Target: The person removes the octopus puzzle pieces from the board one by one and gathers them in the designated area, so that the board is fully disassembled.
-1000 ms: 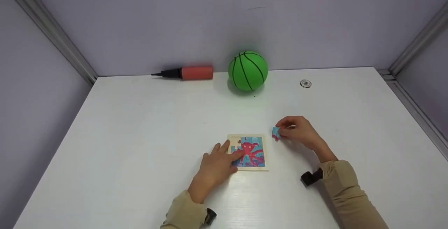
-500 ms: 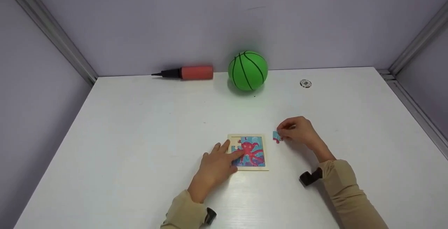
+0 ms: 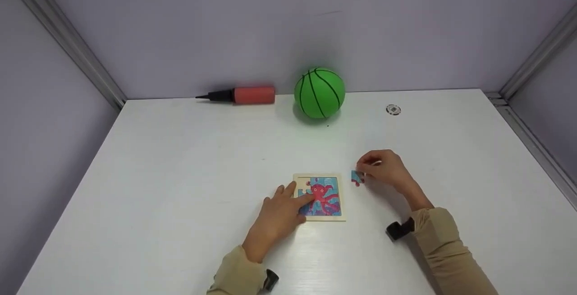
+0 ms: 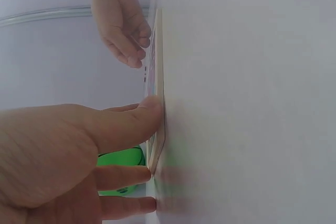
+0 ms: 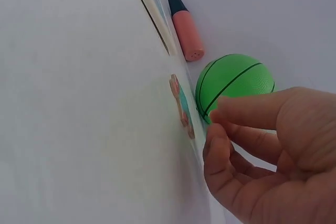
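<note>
Two hands frame your work on the white tabletop (image 3: pixel 180 159). Your left hand (image 3: pixel 277 214) lies flat with fingers straight and slightly spread, its fingertips pressing the left side of the square wooden-framed puzzle board with the red octopus picture (image 3: pixel 321 196), which sits flat near the table's front centre. From the left wrist view, the thumb (image 4: pixel 136 119) meets the board's edge (image 4: pixel 159 77).

Your right hand (image 3: pixel 383 168) hovers just to the right of the board, fingers curled. A small blue-and-red jigsaw piece (image 3: pixel 356 177) lies on the table at its fingertips, just beside the board's upper right corner. From the right wrist view, the piece (image 5: pixel 181 108) rests flat on the surface with a sliver of gap to your fingertips (image 5: pixel 215 129), so they are not pinching it.

Farther back, against the lilac wall, a green rubber ball with black lines (image 3: pixel 319 92) sits beside a red hand pump with a black nozzle (image 3: pixel 243 95). A small round grey disc (image 3: pixel 393 109) lies right of the ball.
</note>
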`<state>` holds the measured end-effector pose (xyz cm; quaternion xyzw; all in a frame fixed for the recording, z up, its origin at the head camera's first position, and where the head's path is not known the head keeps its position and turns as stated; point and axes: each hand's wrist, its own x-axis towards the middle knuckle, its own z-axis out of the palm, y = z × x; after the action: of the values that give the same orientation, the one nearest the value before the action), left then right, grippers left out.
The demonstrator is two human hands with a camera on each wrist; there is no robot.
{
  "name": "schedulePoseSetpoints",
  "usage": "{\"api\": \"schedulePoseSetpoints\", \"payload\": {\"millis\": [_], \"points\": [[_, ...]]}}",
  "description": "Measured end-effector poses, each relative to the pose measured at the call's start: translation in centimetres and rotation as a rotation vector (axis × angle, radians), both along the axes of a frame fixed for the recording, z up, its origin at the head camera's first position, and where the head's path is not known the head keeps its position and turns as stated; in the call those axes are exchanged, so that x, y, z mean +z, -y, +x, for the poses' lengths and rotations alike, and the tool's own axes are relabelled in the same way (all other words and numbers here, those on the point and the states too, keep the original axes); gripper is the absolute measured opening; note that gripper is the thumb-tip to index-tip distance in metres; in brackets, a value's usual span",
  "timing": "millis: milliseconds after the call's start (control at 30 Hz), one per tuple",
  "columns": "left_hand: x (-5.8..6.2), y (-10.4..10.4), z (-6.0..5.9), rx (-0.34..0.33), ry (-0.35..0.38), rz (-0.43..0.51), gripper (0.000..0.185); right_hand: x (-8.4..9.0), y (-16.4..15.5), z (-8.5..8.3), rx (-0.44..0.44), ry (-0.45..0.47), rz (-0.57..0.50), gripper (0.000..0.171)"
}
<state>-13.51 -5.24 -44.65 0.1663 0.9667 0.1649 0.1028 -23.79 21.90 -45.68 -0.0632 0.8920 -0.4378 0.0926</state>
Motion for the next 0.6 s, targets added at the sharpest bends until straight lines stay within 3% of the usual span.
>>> {"api": "schedulePoseSetpoints", "payload": {"millis": [367,600], "points": [[0.2,0.1,0.1,0.002,0.072,0.064,0.049,2.1,2.6,0.8,0.136,-0.077,-0.025,0.015],[0.2,0.2,0.0,-0.014,0.045,0.049,0.049,2.1,5.4,1.0,0.221,-0.066,-0.032,0.013]]}}
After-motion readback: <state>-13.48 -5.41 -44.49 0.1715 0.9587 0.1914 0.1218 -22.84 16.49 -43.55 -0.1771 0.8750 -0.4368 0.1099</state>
